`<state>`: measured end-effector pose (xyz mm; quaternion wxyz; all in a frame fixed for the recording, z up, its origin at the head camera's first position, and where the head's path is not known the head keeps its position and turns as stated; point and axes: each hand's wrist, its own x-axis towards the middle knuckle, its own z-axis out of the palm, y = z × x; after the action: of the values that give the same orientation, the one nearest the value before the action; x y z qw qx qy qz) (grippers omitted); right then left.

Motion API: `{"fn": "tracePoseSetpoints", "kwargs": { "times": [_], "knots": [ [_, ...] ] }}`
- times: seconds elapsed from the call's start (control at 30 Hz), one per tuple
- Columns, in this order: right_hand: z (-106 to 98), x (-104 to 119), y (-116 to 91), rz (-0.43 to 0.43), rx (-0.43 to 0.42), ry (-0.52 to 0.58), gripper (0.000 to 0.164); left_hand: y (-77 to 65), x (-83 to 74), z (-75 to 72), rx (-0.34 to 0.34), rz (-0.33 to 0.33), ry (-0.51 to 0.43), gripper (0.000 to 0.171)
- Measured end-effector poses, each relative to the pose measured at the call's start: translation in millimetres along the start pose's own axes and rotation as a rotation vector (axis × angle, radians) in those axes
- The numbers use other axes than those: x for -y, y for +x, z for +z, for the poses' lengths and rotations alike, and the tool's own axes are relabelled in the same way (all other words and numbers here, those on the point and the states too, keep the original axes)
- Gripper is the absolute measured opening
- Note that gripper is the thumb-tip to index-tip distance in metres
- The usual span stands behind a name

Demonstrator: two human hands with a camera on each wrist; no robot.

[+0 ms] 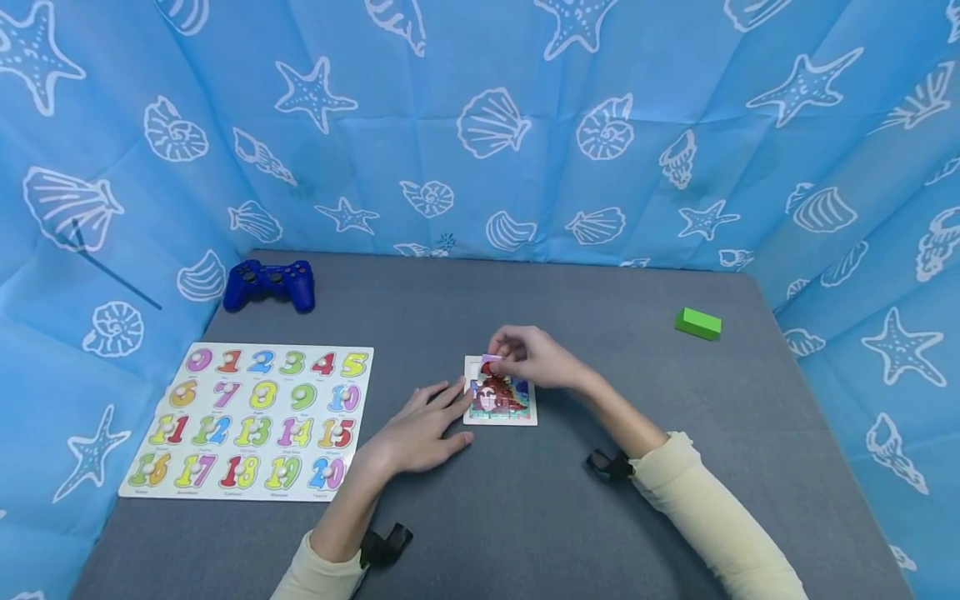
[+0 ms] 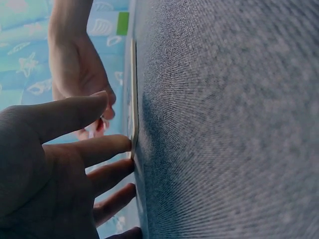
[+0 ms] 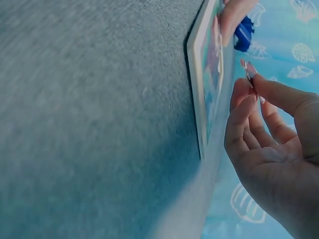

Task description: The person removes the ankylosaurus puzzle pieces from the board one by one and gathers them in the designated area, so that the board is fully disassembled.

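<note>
The right hand (image 1: 536,357) pinches a small puzzle piece (image 1: 491,362) between thumb and fingertips, just above the picture puzzle (image 1: 501,422) at the centre of the frame, hiding part of its upper right. The left hand (image 1: 423,429) lies with fingers spread and holds nothing, fingertips touching the puzzle's left edge. No lettering can be made out on the puzzle.

Left of centre, the number board (image 1: 232,412) reads 0 to 5, 6 to 10, 11 to 15 and 16 to 20, row by row; the words beneath the numerals are too small to read. The left forearm covers its lower right corner. A blue game controller (image 1: 272,285) sits at upper left, a plain green block (image 1: 698,323) at right. Behind the grey table (image 1: 465,533) hangs a shell-patterned blue curtain (image 1: 547,183).
</note>
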<state>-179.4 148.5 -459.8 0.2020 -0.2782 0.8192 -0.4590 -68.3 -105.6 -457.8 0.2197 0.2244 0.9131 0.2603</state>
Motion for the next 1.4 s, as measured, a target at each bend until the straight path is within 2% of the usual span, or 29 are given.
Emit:
{"fn": "tracePoseSetpoints", "kwargs": {
  "times": [0.2,0.37,0.5,0.8,0.93,1.2,1.4],
  "knots": [
    [-14.3,0.6,-15.0,0.043,-0.014,0.064,0.021,0.4,0.5,1.1,-0.003,-0.002,0.013,0.066],
    [-29.2,-6.3,-26.8,0.08,-0.048,0.075,0.022,-0.2,0.3,1.3,-0.003,-0.007,0.011,0.066],
    [-40.6,-14.8,-35.2,0.108,-0.081,0.06,0.021,-0.7,0.2,1.5,-0.007,-0.005,0.01,0.066],
    [-59.4,-45.4,-47.1,0.135,-0.1,-0.025,0.021,-1.6,-0.5,0.2,-0.009,0.007,0.0,0.066],
    [-62.7,-51.3,-48.5,0.131,-0.115,-0.062,0.02,-1.9,-0.8,0.3,-0.008,0.007,-0.002,0.066],
    [-59.6,-47.2,-47.2,0.145,-0.164,-0.212,0.017,-2.3,-0.6,1.2,-0.01,0.002,-0.001,0.066],
    [-57.1,-45.2,-47.0,0.212,-0.204,-0.224,0.017,-2.0,0.1,1.7,-0.013,0.006,-0.003,0.066]
  ]
}}
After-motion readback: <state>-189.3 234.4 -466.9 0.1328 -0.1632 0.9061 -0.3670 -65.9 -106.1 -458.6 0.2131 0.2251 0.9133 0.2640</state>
